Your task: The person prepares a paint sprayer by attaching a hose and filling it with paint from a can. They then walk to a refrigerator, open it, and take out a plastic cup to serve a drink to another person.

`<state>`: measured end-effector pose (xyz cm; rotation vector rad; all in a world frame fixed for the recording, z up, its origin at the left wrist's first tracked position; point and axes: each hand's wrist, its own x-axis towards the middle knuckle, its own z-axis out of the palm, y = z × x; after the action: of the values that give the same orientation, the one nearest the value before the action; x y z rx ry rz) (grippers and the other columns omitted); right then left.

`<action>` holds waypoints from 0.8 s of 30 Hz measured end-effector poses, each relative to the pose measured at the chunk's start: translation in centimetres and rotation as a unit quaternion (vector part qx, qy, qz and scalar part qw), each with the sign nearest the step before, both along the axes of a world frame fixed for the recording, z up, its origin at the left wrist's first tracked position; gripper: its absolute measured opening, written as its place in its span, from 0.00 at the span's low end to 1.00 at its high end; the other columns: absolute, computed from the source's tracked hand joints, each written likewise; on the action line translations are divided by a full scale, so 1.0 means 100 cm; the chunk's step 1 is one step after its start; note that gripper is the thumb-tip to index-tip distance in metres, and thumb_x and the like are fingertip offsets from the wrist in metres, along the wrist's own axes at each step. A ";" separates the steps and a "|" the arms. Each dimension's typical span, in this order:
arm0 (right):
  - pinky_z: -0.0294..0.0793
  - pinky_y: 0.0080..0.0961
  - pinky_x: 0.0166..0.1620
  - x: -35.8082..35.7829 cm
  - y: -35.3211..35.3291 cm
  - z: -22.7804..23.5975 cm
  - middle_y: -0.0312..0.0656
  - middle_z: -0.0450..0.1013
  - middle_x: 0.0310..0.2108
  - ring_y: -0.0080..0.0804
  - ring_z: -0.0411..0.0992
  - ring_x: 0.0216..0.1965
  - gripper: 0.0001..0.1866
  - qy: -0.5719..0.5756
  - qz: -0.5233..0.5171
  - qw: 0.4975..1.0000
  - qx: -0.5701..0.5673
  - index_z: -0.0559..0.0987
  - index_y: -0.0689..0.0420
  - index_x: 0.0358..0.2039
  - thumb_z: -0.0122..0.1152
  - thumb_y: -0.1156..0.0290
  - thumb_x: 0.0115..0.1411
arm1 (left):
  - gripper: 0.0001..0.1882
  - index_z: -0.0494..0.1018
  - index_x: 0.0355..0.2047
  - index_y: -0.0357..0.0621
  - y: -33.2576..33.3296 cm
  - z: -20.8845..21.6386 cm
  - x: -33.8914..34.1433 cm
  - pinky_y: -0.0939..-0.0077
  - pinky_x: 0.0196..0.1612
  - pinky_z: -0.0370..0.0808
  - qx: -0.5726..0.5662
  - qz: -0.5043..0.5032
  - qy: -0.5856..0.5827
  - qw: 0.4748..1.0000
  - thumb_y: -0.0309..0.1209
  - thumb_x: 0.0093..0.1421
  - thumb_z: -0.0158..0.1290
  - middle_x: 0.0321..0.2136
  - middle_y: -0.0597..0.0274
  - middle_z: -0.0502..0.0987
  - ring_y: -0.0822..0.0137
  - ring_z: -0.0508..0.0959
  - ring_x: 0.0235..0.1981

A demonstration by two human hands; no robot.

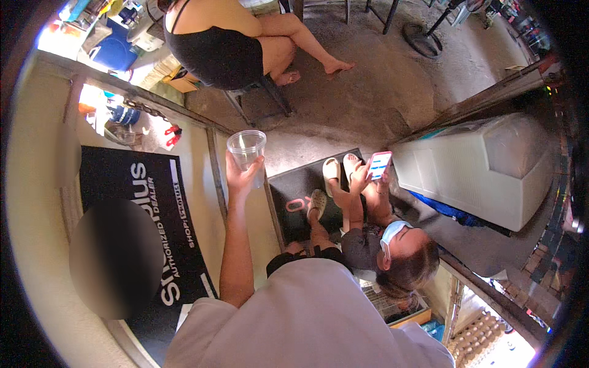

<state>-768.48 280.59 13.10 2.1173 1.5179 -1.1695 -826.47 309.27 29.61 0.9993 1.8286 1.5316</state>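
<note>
My left hand (pixel 241 177) is raised in front of me on an outstretched arm, its fingers wrapped round a clear plastic cup (pixel 246 141). The cup stands nearly upright with its wide rim on top, and I see no contents through its wall. My right hand is out of the picture. Close on my right, a seated person in a face mask (pixel 394 233) holds a phone in a pink case (pixel 380 165) with a lit screen; those hands are not mine.
A dark banner (pixel 138 184) hangs on the pale wall at left. A dark mat (pixel 294 184) lies below the cup. Further off, another person in black (pixel 215 55) sits on a stool. At right stands a large white plastic-covered box (pixel 457 162); a round black stand base (pixel 421 42) is beyond.
</note>
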 end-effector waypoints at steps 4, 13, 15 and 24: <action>0.76 0.49 0.42 -0.017 0.055 -0.014 0.46 0.80 0.29 0.47 0.79 0.36 0.13 0.038 -0.007 0.998 0.044 0.84 0.49 0.30 0.61 0.54 0.56 | 0.36 0.62 0.59 0.40 0.007 0.021 -0.014 0.72 0.48 0.74 0.037 -0.019 0.007 0.999 0.32 0.54 0.68 0.47 0.58 0.75 0.67 0.76 0.45; 0.76 0.49 0.42 -0.079 0.093 -0.039 0.47 0.80 0.30 0.48 0.79 0.37 0.13 0.103 -0.127 0.982 0.097 0.84 0.49 0.32 0.61 0.54 0.57 | 0.36 0.60 0.64 0.39 0.023 -0.006 -0.022 0.72 0.53 0.71 -0.089 -0.061 0.001 0.994 0.31 0.58 0.65 0.53 0.58 0.72 0.65 0.73 0.50; 0.76 0.49 0.43 -0.097 0.095 -0.041 0.47 0.80 0.30 0.48 0.79 0.37 0.13 0.111 -0.158 0.977 0.095 0.84 0.49 0.32 0.61 0.54 0.57 | 0.34 0.62 0.62 0.39 0.035 -0.013 -0.021 0.72 0.55 0.70 -0.093 -0.072 0.037 0.992 0.31 0.59 0.65 0.52 0.58 0.72 0.66 0.73 0.50; 0.76 0.49 0.44 -0.185 0.083 -0.045 0.47 0.81 0.31 0.48 0.79 0.38 0.14 0.106 -0.290 0.950 0.051 0.84 0.50 0.34 0.61 0.54 0.57 | 0.24 0.66 0.55 0.41 0.164 -0.042 -0.006 0.78 0.47 0.72 -0.083 -0.213 -0.049 0.972 0.28 0.61 0.62 0.45 0.64 0.75 0.72 0.74 0.44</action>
<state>-786.94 288.92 8.60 2.6865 1.0665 -1.5768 -827.05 325.66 25.46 1.1249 1.5211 1.1303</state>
